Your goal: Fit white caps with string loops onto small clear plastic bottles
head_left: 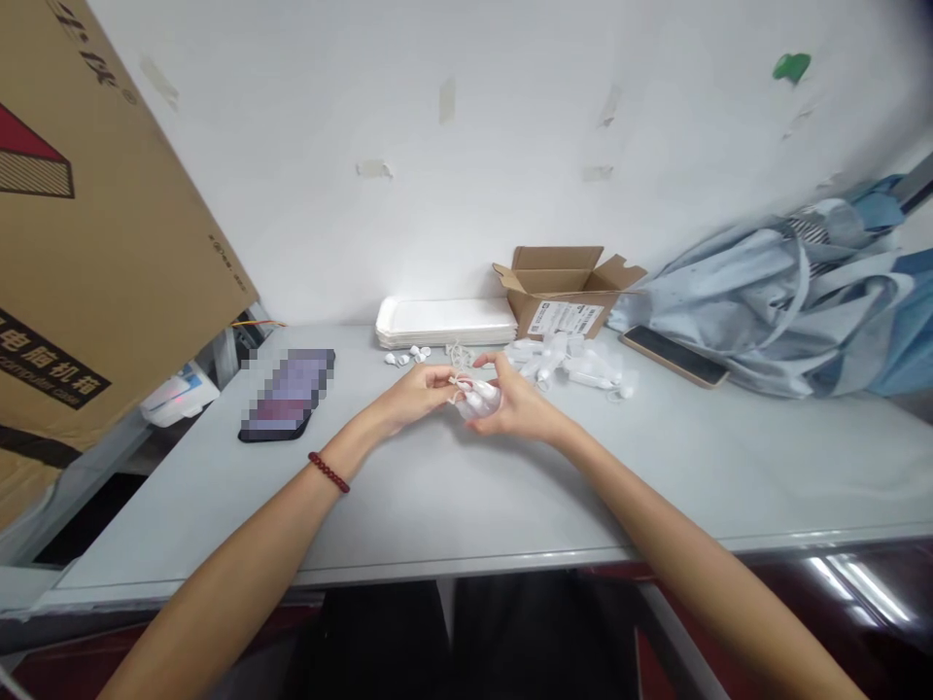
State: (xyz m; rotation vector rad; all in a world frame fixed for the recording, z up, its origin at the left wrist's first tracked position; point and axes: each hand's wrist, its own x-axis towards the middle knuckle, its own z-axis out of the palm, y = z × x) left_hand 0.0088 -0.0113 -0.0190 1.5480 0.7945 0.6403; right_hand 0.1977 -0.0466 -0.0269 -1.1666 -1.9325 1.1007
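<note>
My right hand [519,406] is curled around a small clear plastic bag [477,399] with white content that I cannot make out fully. My left hand [417,397] pinches the bag's left edge, where a thin white strand shows. Both hands are close together just above the table, and the fingertips partly hide the bag. Behind my right hand lies a pile of similar clear bags [575,365] with white pieces inside. A few small white pieces [406,357] sit loose beyond my left hand. Beside them is a pale coiled cord [459,354].
A stack of white envelopes [446,321] and an open cardboard box [561,301] stand against the wall. One phone [674,356] lies at right beside pale blue fabric [743,292], another phone [288,397] at left. A large carton [109,243] leans in from the left.
</note>
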